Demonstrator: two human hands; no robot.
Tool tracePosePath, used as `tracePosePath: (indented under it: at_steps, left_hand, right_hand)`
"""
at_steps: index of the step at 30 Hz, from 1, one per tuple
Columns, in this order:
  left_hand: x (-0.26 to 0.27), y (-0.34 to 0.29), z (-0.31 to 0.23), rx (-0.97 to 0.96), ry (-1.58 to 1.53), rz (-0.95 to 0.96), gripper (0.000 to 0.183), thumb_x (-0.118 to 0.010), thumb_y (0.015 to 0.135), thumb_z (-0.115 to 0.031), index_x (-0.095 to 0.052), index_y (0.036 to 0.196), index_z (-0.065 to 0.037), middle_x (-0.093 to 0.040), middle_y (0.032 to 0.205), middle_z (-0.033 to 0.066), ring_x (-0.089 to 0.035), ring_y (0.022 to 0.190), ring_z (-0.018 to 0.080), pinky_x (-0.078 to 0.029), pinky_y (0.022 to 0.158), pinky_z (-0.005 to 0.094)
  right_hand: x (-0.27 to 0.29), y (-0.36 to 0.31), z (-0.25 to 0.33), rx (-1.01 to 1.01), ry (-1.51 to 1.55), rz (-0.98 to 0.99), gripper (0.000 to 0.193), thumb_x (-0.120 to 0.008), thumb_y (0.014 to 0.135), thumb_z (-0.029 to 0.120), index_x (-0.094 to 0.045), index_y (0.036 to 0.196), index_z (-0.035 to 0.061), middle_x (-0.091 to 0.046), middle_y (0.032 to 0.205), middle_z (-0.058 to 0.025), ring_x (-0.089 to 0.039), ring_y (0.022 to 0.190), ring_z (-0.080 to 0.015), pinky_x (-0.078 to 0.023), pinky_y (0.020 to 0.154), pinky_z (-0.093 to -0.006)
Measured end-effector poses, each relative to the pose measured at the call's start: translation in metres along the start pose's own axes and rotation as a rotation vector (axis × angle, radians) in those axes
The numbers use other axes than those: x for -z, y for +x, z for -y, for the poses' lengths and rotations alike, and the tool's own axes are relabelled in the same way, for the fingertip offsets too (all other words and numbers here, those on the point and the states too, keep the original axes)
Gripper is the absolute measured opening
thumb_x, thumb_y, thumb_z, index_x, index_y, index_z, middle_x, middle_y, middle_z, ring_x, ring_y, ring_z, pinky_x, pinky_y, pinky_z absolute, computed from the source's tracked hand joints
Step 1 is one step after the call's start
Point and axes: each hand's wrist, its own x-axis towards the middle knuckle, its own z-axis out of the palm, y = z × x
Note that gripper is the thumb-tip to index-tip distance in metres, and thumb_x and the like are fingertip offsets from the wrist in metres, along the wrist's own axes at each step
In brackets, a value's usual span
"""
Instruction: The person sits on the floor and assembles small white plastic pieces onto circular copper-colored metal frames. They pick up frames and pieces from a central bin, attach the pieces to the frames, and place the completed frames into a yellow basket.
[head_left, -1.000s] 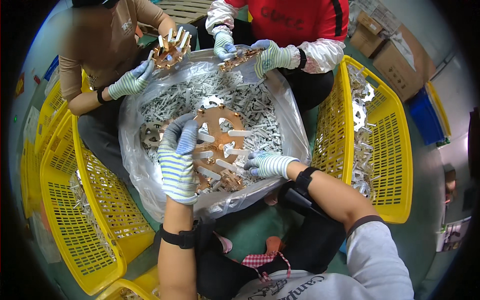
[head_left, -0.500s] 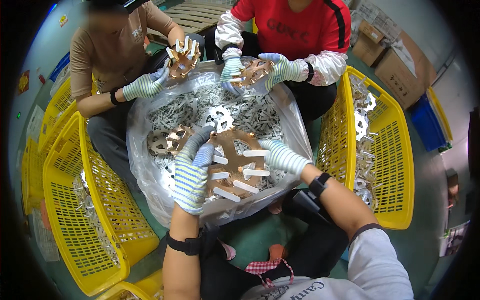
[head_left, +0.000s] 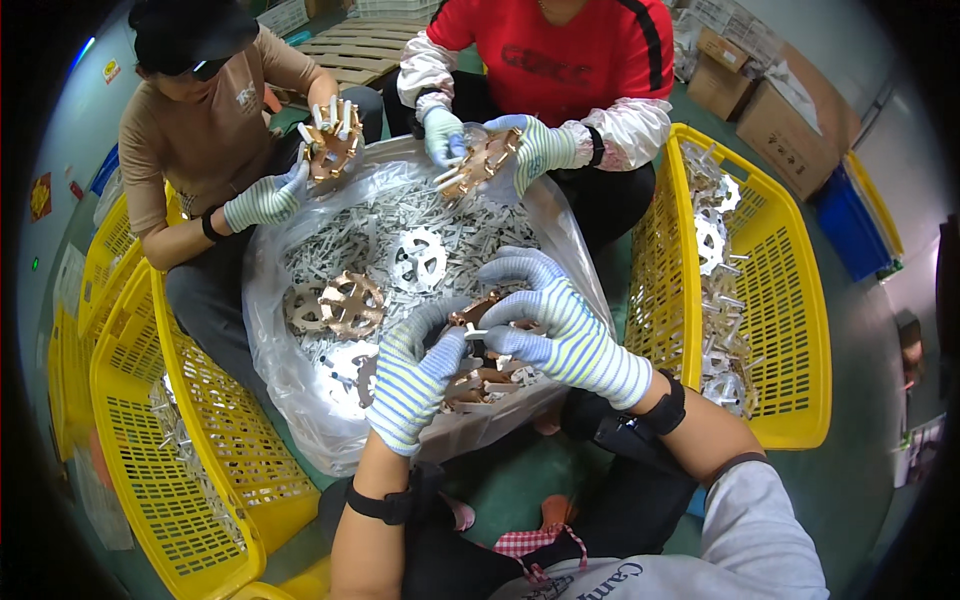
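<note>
My left hand [head_left: 412,375], in a striped knit glove, grips a copper-coloured cut-out metal disc [head_left: 490,380] by its left side. My right hand [head_left: 570,325], gloved alike, arches over the disc, thumb and index finger at the end of a white strip [head_left: 475,333] near the upper edge. Both hands hide much of the disc. Below them is a large bag-lined container [head_left: 305,425] holding loose white strips [head_left: 345,228]. On these lie another copper-coloured disc [head_left: 351,304] and a silver disc [head_left: 418,260].
Across the container, a person in brown [head_left: 215,110] and a person in red [head_left: 550,60] each hold a copper-coloured disc with strips. Yellow crates [head_left: 190,400] stand at left; another yellow crate [head_left: 775,330] with silver parts is at right. Cardboard boxes [head_left: 795,135] stand behind.
The disc, earlier broadly visible with several white strips across it, is now mostly hidden beneath my hands. My right hand has moved from its right edge to the top, closer to my left.
</note>
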Motion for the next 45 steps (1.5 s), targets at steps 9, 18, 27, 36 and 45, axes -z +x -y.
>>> tracePosePath:
  at_steps: [9,18,27,36,45]
  left_hand:
    - [-0.001,-0.005,0.009,-0.096,0.08,0.016,0.038,-0.067,0.086,-0.011,-0.06,0.121,0.002,-0.067,0.097,0.0071,-0.064,0.085,0.0117,-0.054,0.076,0.0271]
    - [-0.002,-0.001,0.02,-0.302,0.389,-0.145,0.03,-0.073,0.083,-0.018,-0.067,0.105,0.002,-0.067,0.086,0.0086,-0.062,0.076,0.0126,-0.05,0.069,0.026]
    - [0.036,0.009,0.005,-0.149,0.047,-0.345,0.028,-0.06,0.096,-0.023,-0.061,0.112,0.0,-0.062,0.091,0.0056,-0.06,0.074,0.0104,-0.054,0.063,0.0248]
    - [0.046,0.007,0.014,-0.126,-0.164,-0.26,0.04,-0.059,0.094,-0.022,-0.057,0.126,0.001,-0.063,0.103,0.0089,-0.061,0.074,0.0102,-0.053,0.068,0.0237]
    - [0.046,0.006,0.011,0.026,-0.033,-0.282,0.04,-0.065,0.091,-0.023,-0.058,0.122,0.001,-0.064,0.096,0.0064,-0.064,0.082,0.0156,-0.056,0.066,0.0291]
  right_hand:
    - [-0.004,-0.001,-0.001,0.024,0.014,0.034,0.027,-0.069,0.085,0.032,-0.07,0.099,0.0089,-0.055,0.123,-0.0136,-0.044,0.123,-0.0344,-0.032,0.105,-0.047]
    - [-0.017,0.001,0.0,0.164,-0.137,0.032,0.023,-0.061,0.087,0.027,-0.067,0.1,0.0089,-0.057,0.116,-0.0117,-0.048,0.116,-0.0336,-0.034,0.102,-0.0482]
    - [-0.035,-0.034,-0.097,-0.54,-0.034,0.38,0.035,-0.052,0.097,0.032,-0.062,0.116,0.0047,-0.064,0.113,-0.0159,-0.061,0.108,-0.0285,-0.047,0.095,-0.0387]
    - [-0.074,-0.064,-0.126,-0.596,-0.501,1.02,0.038,-0.06,0.085,0.032,-0.066,0.117,0.0131,-0.067,0.115,-0.0164,-0.062,0.108,-0.0342,-0.048,0.093,-0.0426]
    - [-0.025,-0.009,-0.098,-0.473,-0.232,0.445,0.03,-0.063,0.085,0.015,-0.058,0.112,0.0029,-0.067,0.096,-0.0193,-0.064,0.091,-0.0355,-0.05,0.082,-0.04]
